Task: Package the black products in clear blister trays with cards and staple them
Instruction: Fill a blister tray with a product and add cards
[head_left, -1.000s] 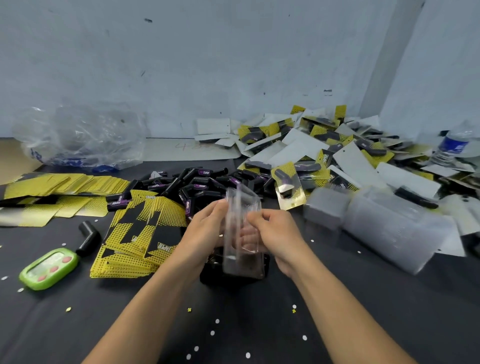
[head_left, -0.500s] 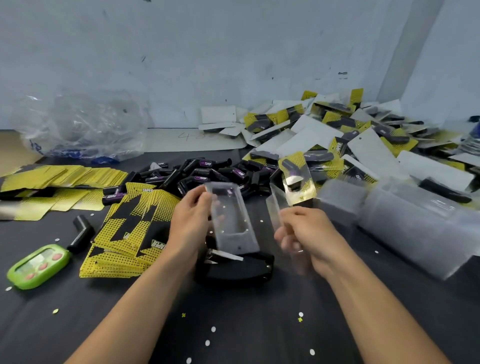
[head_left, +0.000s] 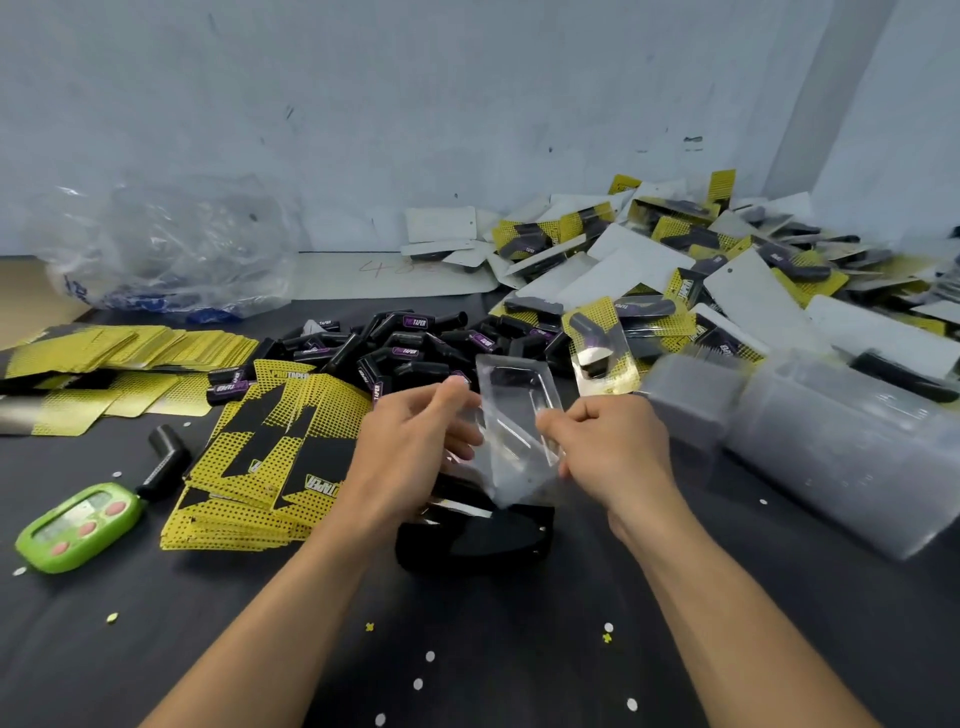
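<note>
Both hands hold clear blister trays (head_left: 514, 415) above a black stapler (head_left: 478, 540) at the table's middle. My left hand (head_left: 410, 447) pinches the trays' left edge, and my right hand (head_left: 608, 447) pinches the right edge. Whether this is one tray or two overlapping is hard to tell. A pile of loose black products (head_left: 405, 348) lies just behind the hands. A stack of yellow-and-black cards (head_left: 265, 457) sits to the left of my left hand.
Finished packs (head_left: 675, 270) are heaped at the back right. Stacked clear trays (head_left: 810, 447) lie on the right. More yellow cards (head_left: 119, 358), a lone black product (head_left: 166, 457) and a green timer (head_left: 78, 525) are on the left. A plastic bag (head_left: 166, 249) sits back left.
Half a second ago my hands were apart, each with a separate clear tray. They have come together again and the trays now overlap between them.
</note>
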